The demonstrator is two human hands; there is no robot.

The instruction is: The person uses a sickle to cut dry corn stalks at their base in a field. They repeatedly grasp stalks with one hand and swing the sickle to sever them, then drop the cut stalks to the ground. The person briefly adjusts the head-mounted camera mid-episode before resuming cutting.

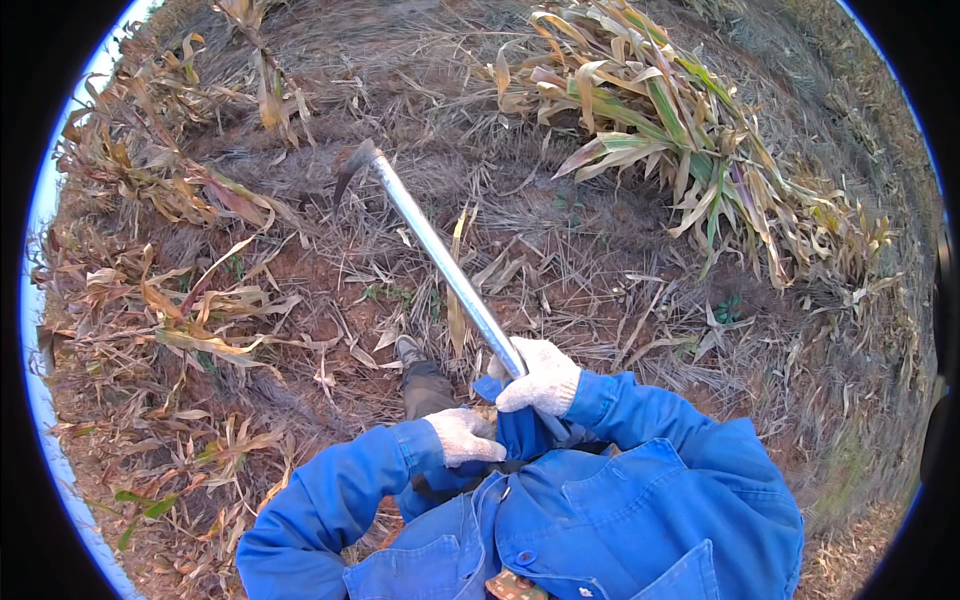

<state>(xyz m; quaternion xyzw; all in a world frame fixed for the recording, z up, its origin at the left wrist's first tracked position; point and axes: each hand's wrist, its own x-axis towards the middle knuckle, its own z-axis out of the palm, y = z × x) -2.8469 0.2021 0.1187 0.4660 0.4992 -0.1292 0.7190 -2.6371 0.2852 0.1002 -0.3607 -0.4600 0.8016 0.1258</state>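
My right hand (541,377), in a white knitted glove, is closed around the silver pole of a long-handled hoe (440,255). The pole slants up and left from my waist. At its far end is a dark, rusty, curved blade (352,172), held over the ground litter. My left hand (463,437), gloved the same way, is at my waist, left of the pole and apart from it. Its fingers are curled beside blue cloth (522,432); what they grip, if anything, is hidden. Both arms are in blue jacket sleeves.
A large pile of cut corn stalks (680,120) lies at the far right. More dry corn plants (190,190) and leaves spread along the left. Straw litter (590,280) covers reddish soil between them. My shoe (408,349) shows ahead of my left hand.
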